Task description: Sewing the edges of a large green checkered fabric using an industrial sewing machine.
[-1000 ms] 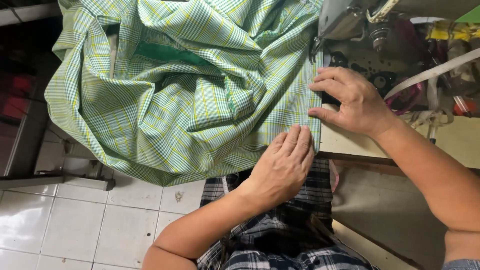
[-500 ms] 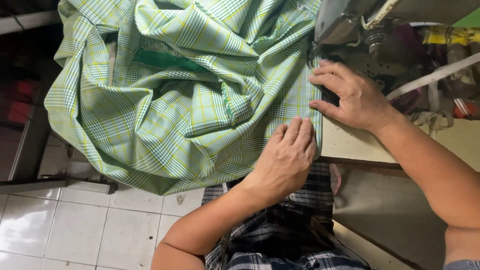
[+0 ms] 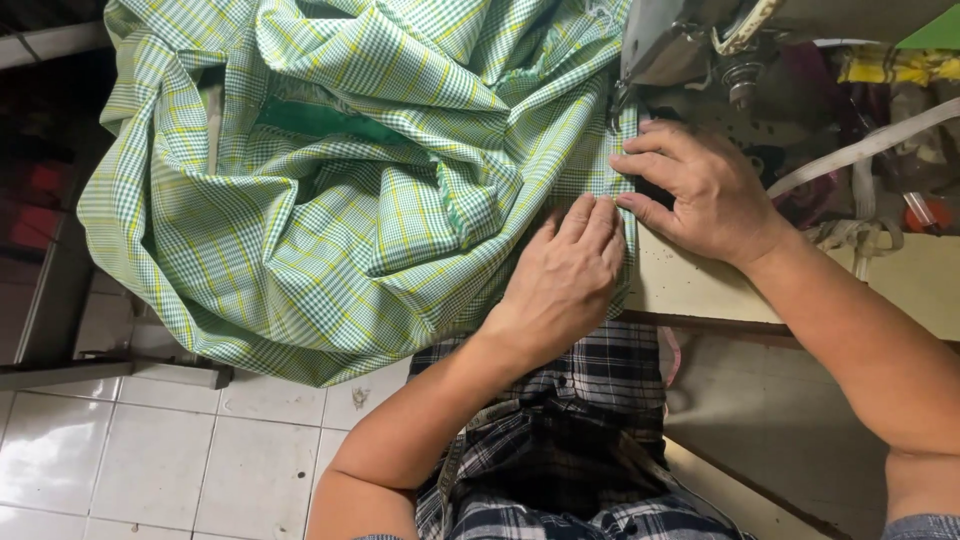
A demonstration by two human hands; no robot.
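Observation:
A large bundle of green, white and yellow checked fabric [image 3: 330,190] spills off the sewing table toward the floor. My left hand [image 3: 565,275] lies flat, palm down, on the fabric's edge, fingers together. My right hand [image 3: 700,185] rests beside it, fingertips pressing the fabric's seam edge just in front of the sewing machine head [image 3: 690,45]. The needle itself is hidden by the machine and the cloth.
The cream table top [image 3: 700,285] runs under my right wrist, with a white strap [image 3: 860,150] and cluttered coloured items at the far right. White floor tiles [image 3: 130,460] lie below left. A metal frame [image 3: 110,372] stands at the left. My dark checked garment fills the lower centre.
Both hands have slid forward with the fabric edge toward the machine head. The cloth bundle has shifted slightly with them.

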